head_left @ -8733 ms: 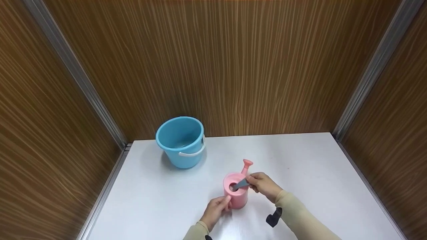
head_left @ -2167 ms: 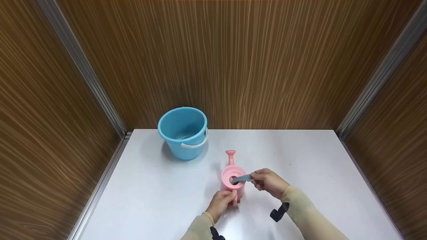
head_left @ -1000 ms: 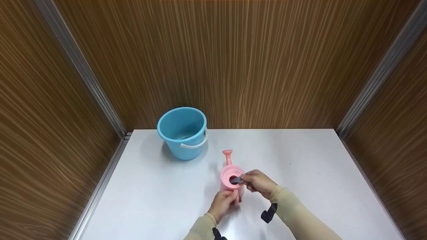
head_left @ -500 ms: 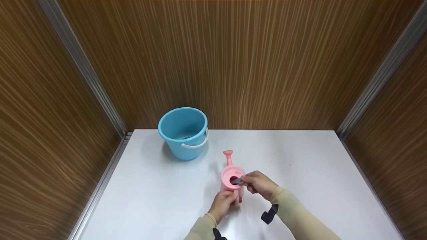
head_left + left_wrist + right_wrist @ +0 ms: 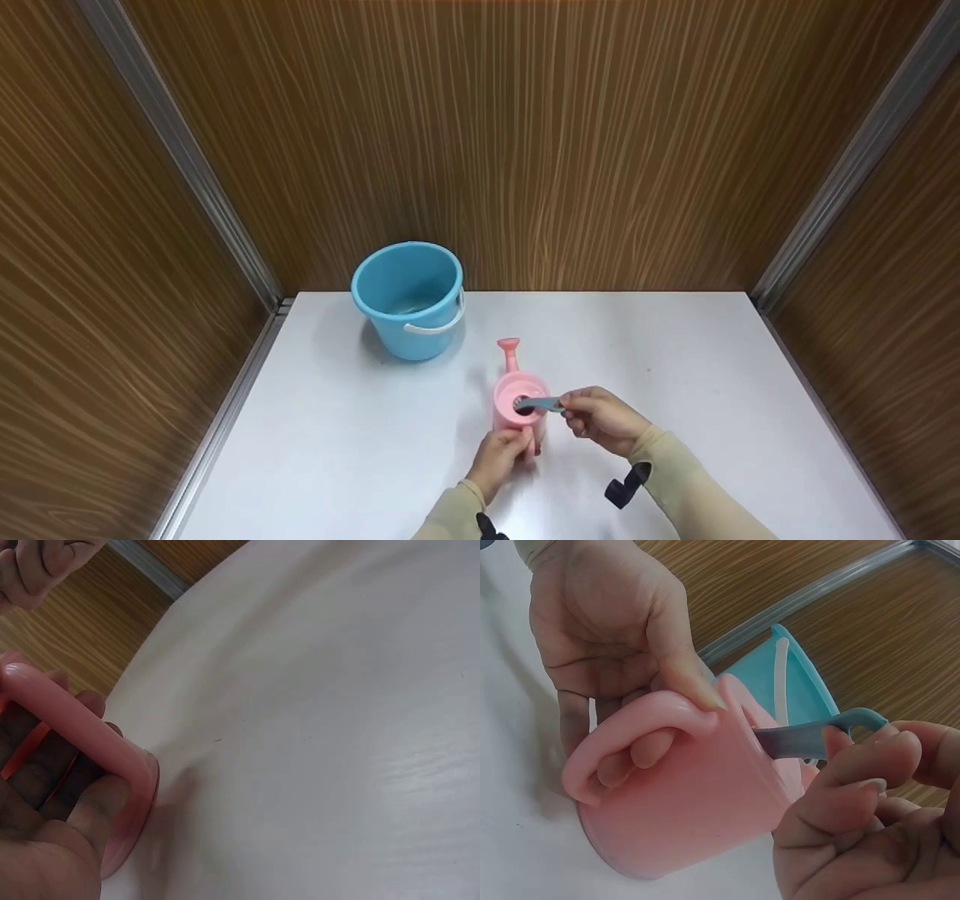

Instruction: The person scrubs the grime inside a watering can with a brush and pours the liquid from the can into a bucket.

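A pink watering can [image 5: 519, 386] stands on the white table, its spout pointing away from the person. My left hand [image 5: 496, 457] grips the can's handle [image 5: 82, 724], with fingers curled through the loop. Between thumb and fingers, my right hand [image 5: 606, 420] pinches the handle of a small grey-blue brush [image 5: 541, 403]. What look like pale bristles show at the can's top opening. In the right wrist view, the brush [image 5: 802, 736] slants into that opening, and the part inside is hidden.
A light blue bucket [image 5: 412, 337] with a white handle [image 5: 435, 328] stands at the back left of the white table [image 5: 337, 450]. Something clear, maybe water, is at its bottom. Wood-grain panels [image 5: 525, 150] enclose the back and sides.
My right hand has drawn back to the right and up, so more of the brush shows above the opening than half a second ago. The left hand still holds the watering can's handle.
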`<state>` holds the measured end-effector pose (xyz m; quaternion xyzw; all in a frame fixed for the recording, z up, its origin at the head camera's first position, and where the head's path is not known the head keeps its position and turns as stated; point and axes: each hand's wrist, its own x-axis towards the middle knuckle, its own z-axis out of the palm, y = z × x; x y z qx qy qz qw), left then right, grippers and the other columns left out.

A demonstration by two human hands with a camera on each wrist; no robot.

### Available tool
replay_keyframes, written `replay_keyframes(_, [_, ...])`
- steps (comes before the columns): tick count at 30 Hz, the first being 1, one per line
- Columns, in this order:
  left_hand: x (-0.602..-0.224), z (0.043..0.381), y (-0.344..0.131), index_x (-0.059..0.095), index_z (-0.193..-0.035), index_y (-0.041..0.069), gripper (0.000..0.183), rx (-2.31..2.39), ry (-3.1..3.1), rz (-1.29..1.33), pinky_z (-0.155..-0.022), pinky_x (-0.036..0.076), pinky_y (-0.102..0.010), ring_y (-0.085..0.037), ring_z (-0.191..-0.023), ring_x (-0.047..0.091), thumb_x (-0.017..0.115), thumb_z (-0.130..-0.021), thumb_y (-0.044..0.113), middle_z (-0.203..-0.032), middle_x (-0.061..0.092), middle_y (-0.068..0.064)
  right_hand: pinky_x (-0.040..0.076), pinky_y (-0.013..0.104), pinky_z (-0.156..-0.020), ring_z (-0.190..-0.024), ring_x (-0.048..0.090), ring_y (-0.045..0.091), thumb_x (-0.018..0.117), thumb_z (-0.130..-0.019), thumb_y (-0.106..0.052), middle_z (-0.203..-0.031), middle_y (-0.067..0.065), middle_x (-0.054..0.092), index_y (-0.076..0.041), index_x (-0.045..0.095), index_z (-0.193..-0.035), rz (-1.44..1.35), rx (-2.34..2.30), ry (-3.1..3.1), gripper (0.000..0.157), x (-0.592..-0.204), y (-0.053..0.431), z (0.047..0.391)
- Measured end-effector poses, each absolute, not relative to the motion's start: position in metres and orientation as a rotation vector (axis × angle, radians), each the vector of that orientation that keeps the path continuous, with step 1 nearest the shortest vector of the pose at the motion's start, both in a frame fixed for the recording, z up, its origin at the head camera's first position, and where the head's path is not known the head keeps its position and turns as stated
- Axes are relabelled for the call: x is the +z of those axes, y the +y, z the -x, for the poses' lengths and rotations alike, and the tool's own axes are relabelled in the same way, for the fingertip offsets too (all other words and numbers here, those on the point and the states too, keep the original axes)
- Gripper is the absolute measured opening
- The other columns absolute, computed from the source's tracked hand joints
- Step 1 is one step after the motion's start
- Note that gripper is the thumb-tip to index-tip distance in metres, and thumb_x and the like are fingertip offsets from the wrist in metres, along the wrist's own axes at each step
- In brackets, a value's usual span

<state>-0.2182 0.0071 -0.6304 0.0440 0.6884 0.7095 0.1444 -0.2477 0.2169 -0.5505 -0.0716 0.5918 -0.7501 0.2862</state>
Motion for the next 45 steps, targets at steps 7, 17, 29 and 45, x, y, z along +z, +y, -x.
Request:
replay_keyframes(7, [-0.632, 0.217, 0.009, 0.059, -0.076, -0.011, 0.051, 2.043, 2.009, -0.118, -0.077, 0.047, -0.034, -0.016, -0.082, 0.061, 0.057, -0.096, 0.037, -0.085, 0.069, -0.005, 0.036, 0.023, -0.056, -0.057, 0.044, 0.007, 0.054, -0.097, -0.014, -0.070, -0.002, 0.054, -0.006, 0.063, -0.085, 0.183, -2.021, 1.562, 0.018, -0.550, 0.212, 0.247])
replay_keyframes(17, [-0.631, 0.216, 0.009, 0.061, -0.077, -0.011, 0.050, 2.050, 2.040, -0.118, -0.075, 0.047, -0.034, -0.017, -0.079, 0.062, 0.056, -0.097, 0.034, -0.084, 0.070, -0.010, 0.037, 0.021, -0.055, -0.057, 0.044, 0.006, 0.054, -0.096, -0.014, -0.072, -0.002, 0.055, -0.001, 0.064, -0.089, 0.124, -1.999, 1.621, 0.018, -0.547, 0.196, 0.252])
replay_keyframes(29, [-0.632, 0.218, 0.010, 0.062, -0.076, -0.009, 0.052, 2.039, 2.036, -0.129, -0.073, 0.044, -0.031, -0.015, -0.077, 0.059, 0.058, -0.095, 0.039, -0.080, 0.068, -0.004, 0.035, 0.019, -0.049, -0.049, 0.043, 0.004, 0.056, -0.093, -0.012, -0.065, -0.003, 0.058, -0.003, 0.066, -0.083, 0.062, -1.973, 1.727, 0.017, -0.552, 0.183, 0.255])
replay_keyframes(45, [-0.630, 0.215, 0.010, 0.059, -0.074, -0.008, 0.052, 2.033, 2.057, -0.160, -0.073, 0.046, -0.035, -0.016, -0.079, 0.060, 0.055, -0.097, 0.038, -0.082, 0.067, -0.005, 0.039, 0.020, -0.055, -0.055, 0.045, 0.005, 0.056, -0.094, -0.011, -0.069, -0.003, 0.054, 0.002, 0.066, -0.088, 0.073, -1.971, 1.708, 0.017, -0.552, 0.191, 0.251])
